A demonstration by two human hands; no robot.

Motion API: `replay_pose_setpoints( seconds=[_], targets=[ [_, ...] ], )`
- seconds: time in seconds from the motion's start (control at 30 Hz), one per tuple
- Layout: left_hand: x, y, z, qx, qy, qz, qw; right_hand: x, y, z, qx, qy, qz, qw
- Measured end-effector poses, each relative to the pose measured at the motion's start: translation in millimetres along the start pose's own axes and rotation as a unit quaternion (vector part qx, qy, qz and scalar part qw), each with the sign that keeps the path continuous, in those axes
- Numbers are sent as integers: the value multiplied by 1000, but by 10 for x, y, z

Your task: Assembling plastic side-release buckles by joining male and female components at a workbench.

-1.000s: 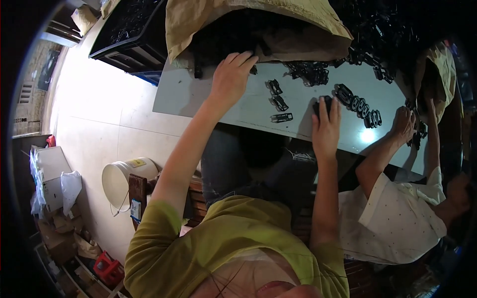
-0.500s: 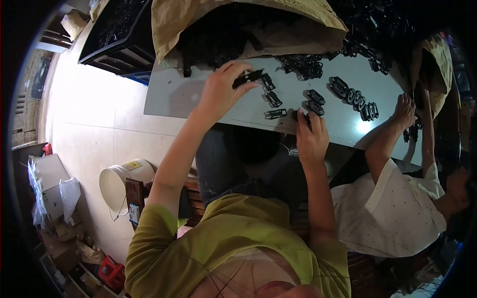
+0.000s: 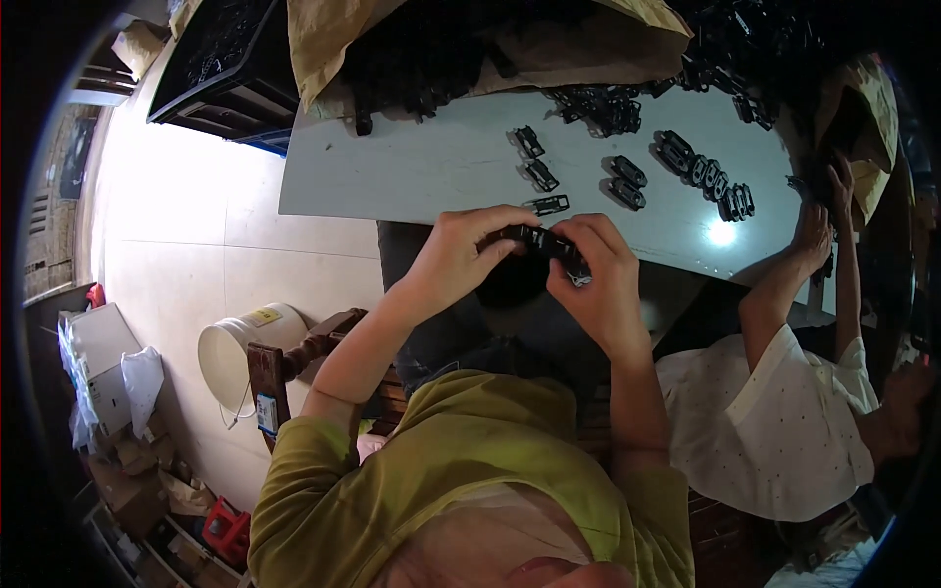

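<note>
Left hand (image 3: 459, 253) has joined right hand (image 3: 603, 274) (black parts (image 3: 539, 239) between them).

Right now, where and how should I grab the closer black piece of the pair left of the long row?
Probably pinch the closer black piece by its two ends, right hand coming from the near edge of the table: it's elongated, its ends look free, and its neighbour lies close along the far side.

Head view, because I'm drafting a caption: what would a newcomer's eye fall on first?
Likely the left hand and right hand, holding black hardware between them at the near edge of the table. Beyond, a large brown paper bag gapes open. Off to the left, a white bucket sits on the pale floor.
</note>
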State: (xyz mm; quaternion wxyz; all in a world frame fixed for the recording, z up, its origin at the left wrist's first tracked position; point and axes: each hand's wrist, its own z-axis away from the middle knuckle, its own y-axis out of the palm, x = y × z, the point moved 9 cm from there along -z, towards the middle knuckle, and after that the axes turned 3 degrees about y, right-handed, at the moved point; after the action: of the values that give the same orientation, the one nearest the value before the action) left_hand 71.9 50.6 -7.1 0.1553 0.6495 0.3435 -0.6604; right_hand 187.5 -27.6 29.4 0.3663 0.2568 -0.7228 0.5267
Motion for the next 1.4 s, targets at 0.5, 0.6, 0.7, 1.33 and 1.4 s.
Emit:
replay_pose_setpoints(
  seconds=[0.5, 0.6, 0.7, 1.33, 1.4],
  targets=[
    [-245, 99, 61, 19, 43, -74, 996, 157, -120, 86, -41, -50, 62, 996],
    [-152, 83, 69, -4, 0, -5, 1000, 120, -140, 89, -41, -21, 40, 998],
    [-157, 86, 80, -11, 9, -7, 1000, 83, -127, 107, -36, 0, 29, 999],
    [-8, 126, 173, -18, 8, 168, 986, -348, 243, 235, 54, 126, -186, 973],
    [-1, 136, 198, -23, 6, 168, 986, -274, 257, 227, 79, 117, -191, 971]
  ],
)
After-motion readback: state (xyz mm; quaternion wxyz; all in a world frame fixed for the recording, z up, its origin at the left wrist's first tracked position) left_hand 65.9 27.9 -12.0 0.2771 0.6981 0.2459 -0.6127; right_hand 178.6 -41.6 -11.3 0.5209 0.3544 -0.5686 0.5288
